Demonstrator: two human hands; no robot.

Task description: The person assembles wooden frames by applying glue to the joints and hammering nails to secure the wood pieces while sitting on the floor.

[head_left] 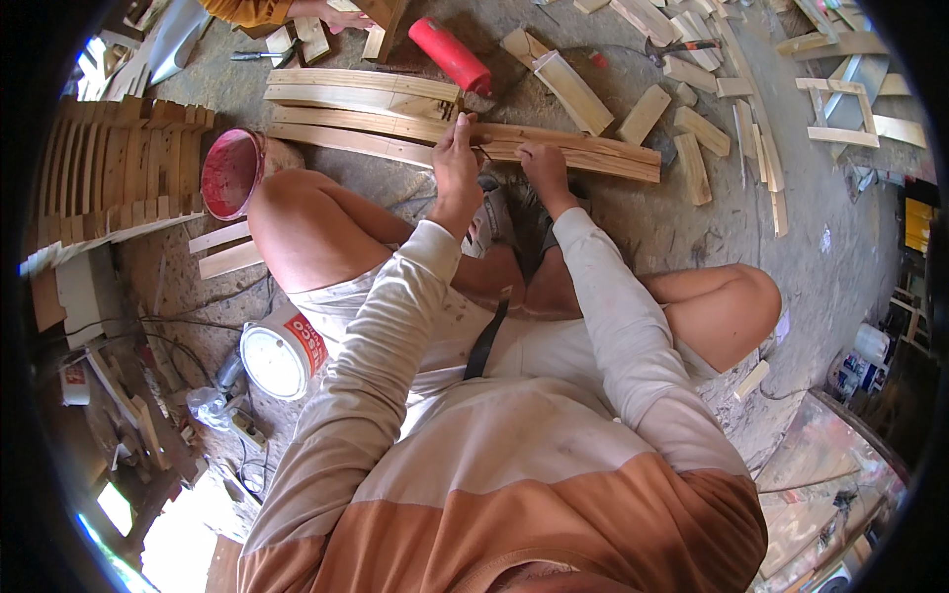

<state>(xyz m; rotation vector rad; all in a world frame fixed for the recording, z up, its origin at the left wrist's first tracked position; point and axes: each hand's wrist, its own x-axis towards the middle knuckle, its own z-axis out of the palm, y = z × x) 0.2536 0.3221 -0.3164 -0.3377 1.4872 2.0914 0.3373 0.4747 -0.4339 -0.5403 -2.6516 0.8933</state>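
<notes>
Both my hands are close together over pale wooden pieces on the floor, in front of my bent legs. My left hand (456, 170) is closed at the left end of a long wooden board (593, 154), its thumb pointing away from me. My right hand (547, 176) is curled into a fist at the near edge of the same board. A thin dark piece shows between the hands, too small to name. What lies inside the right fingers is hidden. Left of my hands, several curved wooden strips (356, 99) lie side by side.
A red cylinder (450, 56) and wood offcuts (702, 130) lie beyond the boards. A red-stained bucket (231, 176), stacked wooden pieces (119, 163) and a white tub (279, 358) stand at left. A hammer (682, 45) lies far right. Another person's hand (341, 18) is at the top.
</notes>
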